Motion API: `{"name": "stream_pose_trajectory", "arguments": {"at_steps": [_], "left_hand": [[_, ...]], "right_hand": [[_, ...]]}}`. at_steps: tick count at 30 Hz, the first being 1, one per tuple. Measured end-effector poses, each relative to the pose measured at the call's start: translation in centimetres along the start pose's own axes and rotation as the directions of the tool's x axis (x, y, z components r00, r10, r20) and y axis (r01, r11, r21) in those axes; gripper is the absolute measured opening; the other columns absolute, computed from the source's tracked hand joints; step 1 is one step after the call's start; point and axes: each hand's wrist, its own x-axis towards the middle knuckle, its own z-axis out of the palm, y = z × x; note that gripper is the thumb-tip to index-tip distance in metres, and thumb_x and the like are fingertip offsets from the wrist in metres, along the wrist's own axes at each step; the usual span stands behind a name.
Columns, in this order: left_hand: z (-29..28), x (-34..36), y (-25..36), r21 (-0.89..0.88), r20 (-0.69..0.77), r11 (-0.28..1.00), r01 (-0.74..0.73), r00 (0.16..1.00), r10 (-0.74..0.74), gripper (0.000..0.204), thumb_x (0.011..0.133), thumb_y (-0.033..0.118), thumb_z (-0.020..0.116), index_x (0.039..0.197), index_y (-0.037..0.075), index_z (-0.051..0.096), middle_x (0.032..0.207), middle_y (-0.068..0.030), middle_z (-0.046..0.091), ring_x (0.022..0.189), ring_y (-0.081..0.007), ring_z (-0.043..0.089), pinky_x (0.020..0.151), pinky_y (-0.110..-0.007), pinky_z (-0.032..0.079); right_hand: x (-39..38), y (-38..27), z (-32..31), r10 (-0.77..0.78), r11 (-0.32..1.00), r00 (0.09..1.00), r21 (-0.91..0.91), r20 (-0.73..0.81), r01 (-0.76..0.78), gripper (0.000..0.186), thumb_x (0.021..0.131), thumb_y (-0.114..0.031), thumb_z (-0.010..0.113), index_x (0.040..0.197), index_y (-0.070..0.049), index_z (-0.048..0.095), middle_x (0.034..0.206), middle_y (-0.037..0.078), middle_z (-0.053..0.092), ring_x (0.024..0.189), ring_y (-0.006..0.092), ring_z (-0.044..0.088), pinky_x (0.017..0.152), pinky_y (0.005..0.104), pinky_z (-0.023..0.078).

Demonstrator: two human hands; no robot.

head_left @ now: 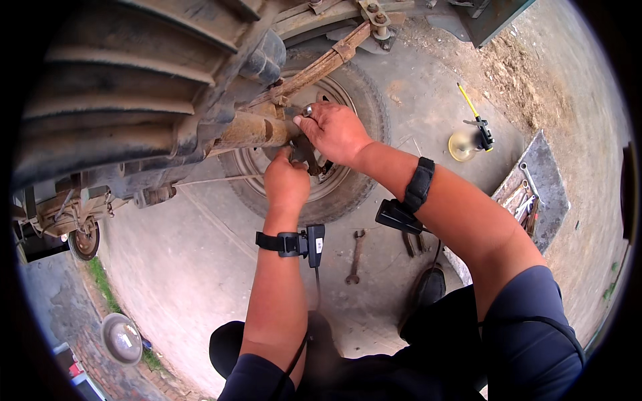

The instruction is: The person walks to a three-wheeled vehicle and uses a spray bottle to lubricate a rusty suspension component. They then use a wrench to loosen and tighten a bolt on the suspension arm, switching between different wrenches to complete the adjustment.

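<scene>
Both my hands are at the end of a rusty axle (257, 131) under a vehicle, in front of a wheel (364, 167) lying flat on the ground. My right hand (334, 132) is closed at the top of the axle end, with a small shiny round metal end (307, 111) showing by its fingers. Just below, my left hand (286, 182) has its fingers curled against a dark metal part (306, 155) at the axle end. What the left fingers grip is hidden, and most of what the right hand holds is covered.
A rusty leaf spring (321, 70) runs above the hands. On the concrete lie an open-ended wrench (356, 257) and a plier-like tool (409, 244). To the right are a metal tray (552, 190) with several wrenches and a trigger oiler (465, 142) with a yellow spout.
</scene>
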Motion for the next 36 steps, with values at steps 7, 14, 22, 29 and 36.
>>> {"name": "stream_pose_trajectory", "arguments": {"at_steps": [7, 14, 22, 29, 36], "left_hand": [[0.2, 0.0, -0.1, -0.012, 0.021, 1.000, 0.015, 1.000, -0.014, 0.040, 0.084, 0.009, 0.056, 0.121, -0.004, 0.064, 0.101, -0.0290, 0.069, 0.097, -0.0427, 0.067, 0.085, -0.046, 0.053], [0.0, 0.2, -0.1, -0.038, 0.050, 0.999, 0.033, 0.998, -0.031, 0.040, 0.085, 0.010, 0.056, 0.121, -0.006, 0.063, 0.100, -0.0292, 0.069, 0.097, -0.0423, 0.067, 0.085, -0.046, 0.053], [0.3, 0.3, -0.5, -0.054, 0.055, 0.996, 0.073, 0.996, -0.070, 0.040, 0.085, 0.010, 0.056, 0.121, -0.006, 0.063, 0.100, -0.0295, 0.069, 0.096, -0.0427, 0.067, 0.085, -0.046, 0.053], [0.3, 0.0, -0.3, -0.008, 0.013, 1.000, 0.010, 1.000, -0.009, 0.039, 0.085, 0.009, 0.055, 0.120, -0.004, 0.063, 0.098, -0.0287, 0.069, 0.095, -0.0435, 0.067, 0.084, -0.047, 0.053], [0.3, 0.3, -0.7, -0.046, 0.048, 0.997, 0.055, 0.997, -0.053, 0.039, 0.085, 0.009, 0.054, 0.120, -0.004, 0.063, 0.097, -0.0290, 0.069, 0.094, -0.0436, 0.067, 0.083, -0.047, 0.053]], "right_hand": [[0.0, 0.1, -0.5, -0.017, 1.000, 1.000, -0.023, 0.000, 0.017, 0.038, 0.097, -0.031, 0.059, 0.075, 0.001, 0.059, 0.081, 0.022, 0.061, 0.082, 0.0437, 0.060, 0.074, 0.0487, 0.048], [1.6, 0.6, -0.7, 0.037, 0.995, 0.998, -0.092, 0.051, -0.032, 0.040, 0.096, -0.032, 0.058, 0.074, 0.001, 0.062, 0.080, 0.023, 0.063, 0.086, 0.0436, 0.061, 0.077, 0.0488, 0.049], [0.5, 0.2, 0.2, -0.034, 0.997, 0.999, -0.064, 0.021, 0.036, 0.037, 0.095, -0.030, 0.060, 0.074, 0.001, 0.059, 0.078, 0.022, 0.062, 0.082, 0.0441, 0.059, 0.075, 0.0486, 0.049], [0.2, -0.3, -0.6, -0.016, 0.999, 1.000, -0.041, 0.027, 0.017, 0.042, 0.096, -0.035, 0.058, 0.075, 0.001, 0.059, 0.077, 0.022, 0.062, 0.080, 0.0443, 0.059, 0.074, 0.0480, 0.049], [1.9, -3.2, -3.2, 0.298, 0.953, 0.920, -0.030, 0.256, -0.301, 0.064, 0.101, -0.051, 0.040, 0.076, 0.003, 0.065, 0.084, 0.028, 0.066, 0.089, 0.0468, 0.061, 0.082, 0.0493, 0.049]]}}
